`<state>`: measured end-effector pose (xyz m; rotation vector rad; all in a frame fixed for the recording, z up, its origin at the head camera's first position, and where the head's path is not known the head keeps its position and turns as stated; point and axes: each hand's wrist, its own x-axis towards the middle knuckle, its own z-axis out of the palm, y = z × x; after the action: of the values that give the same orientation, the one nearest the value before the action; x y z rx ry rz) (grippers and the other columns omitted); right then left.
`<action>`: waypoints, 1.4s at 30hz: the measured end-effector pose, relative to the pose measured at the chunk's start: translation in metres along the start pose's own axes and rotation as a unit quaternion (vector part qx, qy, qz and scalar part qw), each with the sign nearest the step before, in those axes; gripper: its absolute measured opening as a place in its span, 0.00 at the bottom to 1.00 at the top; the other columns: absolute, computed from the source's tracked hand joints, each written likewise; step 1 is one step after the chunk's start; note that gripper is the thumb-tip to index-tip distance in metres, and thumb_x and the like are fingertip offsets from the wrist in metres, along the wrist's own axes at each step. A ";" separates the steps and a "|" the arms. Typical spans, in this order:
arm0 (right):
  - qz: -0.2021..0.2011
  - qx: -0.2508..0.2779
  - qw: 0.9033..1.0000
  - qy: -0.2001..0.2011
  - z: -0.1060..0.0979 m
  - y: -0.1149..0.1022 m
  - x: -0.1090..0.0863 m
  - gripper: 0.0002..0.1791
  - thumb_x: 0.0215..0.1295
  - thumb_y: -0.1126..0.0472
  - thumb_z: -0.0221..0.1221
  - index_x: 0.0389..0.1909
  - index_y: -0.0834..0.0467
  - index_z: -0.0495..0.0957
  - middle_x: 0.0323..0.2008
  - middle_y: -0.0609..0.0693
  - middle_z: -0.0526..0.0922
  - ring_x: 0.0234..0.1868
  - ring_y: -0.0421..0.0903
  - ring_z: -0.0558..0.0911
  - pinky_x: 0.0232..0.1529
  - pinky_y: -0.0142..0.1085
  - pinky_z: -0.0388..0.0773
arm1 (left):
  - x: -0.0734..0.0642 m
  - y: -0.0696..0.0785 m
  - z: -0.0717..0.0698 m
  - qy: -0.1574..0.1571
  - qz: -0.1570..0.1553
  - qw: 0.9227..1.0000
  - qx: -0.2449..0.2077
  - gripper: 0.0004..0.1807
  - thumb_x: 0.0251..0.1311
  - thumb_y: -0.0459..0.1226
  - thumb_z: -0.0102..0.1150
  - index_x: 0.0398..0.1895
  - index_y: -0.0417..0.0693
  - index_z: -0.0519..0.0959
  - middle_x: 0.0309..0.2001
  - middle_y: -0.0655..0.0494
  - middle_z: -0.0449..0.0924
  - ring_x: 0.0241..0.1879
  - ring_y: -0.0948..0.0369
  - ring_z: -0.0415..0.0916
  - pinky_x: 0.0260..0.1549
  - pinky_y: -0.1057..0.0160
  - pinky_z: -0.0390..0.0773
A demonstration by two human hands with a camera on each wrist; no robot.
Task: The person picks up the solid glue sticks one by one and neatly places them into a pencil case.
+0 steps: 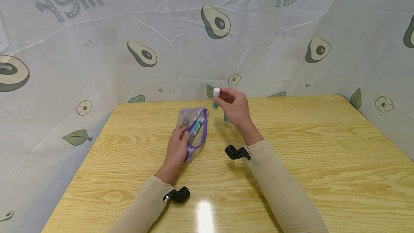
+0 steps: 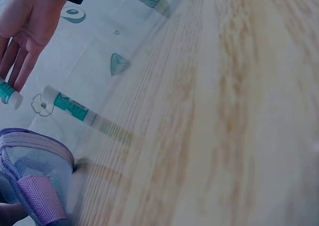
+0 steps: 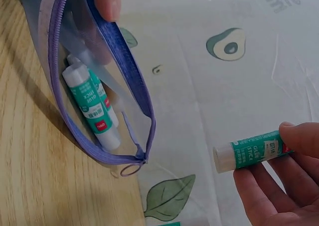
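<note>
A mesh zip pouch (image 1: pixel 206 128) with purple trim lies on the table, its zipper undone and its mouth gaping. My left hand (image 1: pixel 177 146) grips its near-left side, and one finger (image 3: pixel 107 4) lies at the rim in the right wrist view. Inside the pouch are two green-and-white glue sticks (image 3: pixel 92 105), side by side. My right hand (image 1: pixel 237 110) pinches another glue stick (image 3: pixel 251 150) between thumb and fingers, above the table and right of the pouch. One more glue stick (image 2: pixel 71 106) stands upright on the table, partly hidden behind the right hand in the head view.
The wood-grain table (image 1: pixel 291 125) reaches back to a pale curtain (image 1: pixel 181 74) printed with avocados and leaves. Black wrist mounts (image 1: pixel 179 194) sit on both sleeves. A bright light reflection lies on the tabletop near the front.
</note>
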<state>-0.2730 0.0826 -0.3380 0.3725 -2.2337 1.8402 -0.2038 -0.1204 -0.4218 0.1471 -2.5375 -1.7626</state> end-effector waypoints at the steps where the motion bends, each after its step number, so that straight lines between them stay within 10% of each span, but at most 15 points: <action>1: 0.000 0.000 1.000 -0.003 0.001 0.000 0.000 0.19 0.65 0.59 0.64 0.56 0.57 0.81 0.51 0.55 0.85 0.54 0.49 0.84 0.55 0.42 0.81 | 0.000 0.000 0.000 0.000 0.000 1.000 0.001 0.25 0.76 0.44 0.40 0.72 0.49 0.66 0.80 0.48 0.46 0.80 0.47 0.33 0.75 0.40 0.39; 42: -0.018 -0.011 1.000 -0.020 0.023 -0.003 -0.003 0.18 0.66 0.58 0.64 0.56 0.56 0.81 0.51 0.53 0.86 0.53 0.47 0.84 0.56 0.41 0.81 | 0.002 0.003 -0.002 0.009 0.007 1.000 -0.004 0.25 0.75 0.44 0.41 0.71 0.47 0.68 0.79 0.48 0.48 0.80 0.47 0.34 0.76 0.41 0.39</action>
<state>-0.2694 0.0597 -0.3408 0.4470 -2.2563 1.8049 -0.2062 -0.1216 -0.4183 0.1447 -2.5138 -1.7580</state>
